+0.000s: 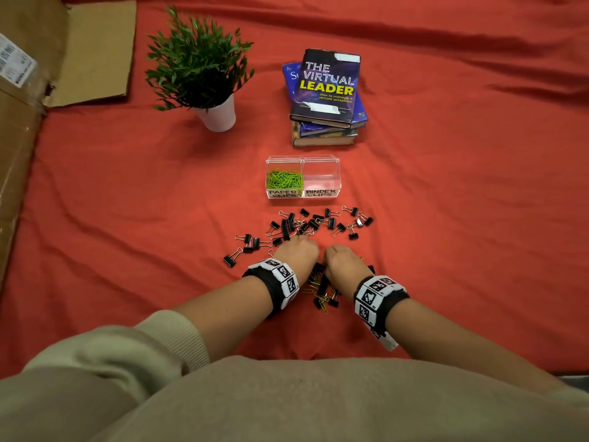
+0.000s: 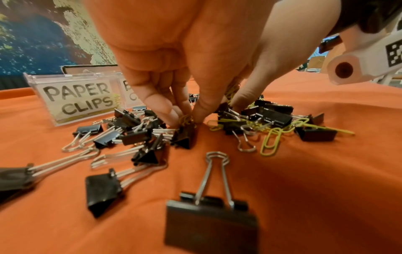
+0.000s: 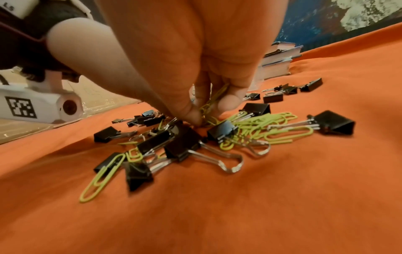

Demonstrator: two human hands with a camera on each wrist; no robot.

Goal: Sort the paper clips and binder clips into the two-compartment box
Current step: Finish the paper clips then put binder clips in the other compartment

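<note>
Green paper clips [image 3: 256, 123] lie tangled with black binder clips [image 1: 306, 223] on the red cloth [image 1: 446, 218], near the box [image 1: 302, 177]. Left hand [image 1: 296, 250] pinches a few paper clips; right hand [image 1: 342, 260] likewise grips a small bunch. Light, thin and springy wire, they likely snag together; better pinched by a loop. Binder clips are stiffer, best taken by the body.

Clear two-compartment box [image 1: 320, 161] sits upright: green paper clips [image 1: 284, 179] fill the left "PAPER CLIPS" side, "BINDER CLIPS" side looks empty, I think. Black binder clips [image 1: 314, 222] and a few paper clips are scattered just in front.
</note>
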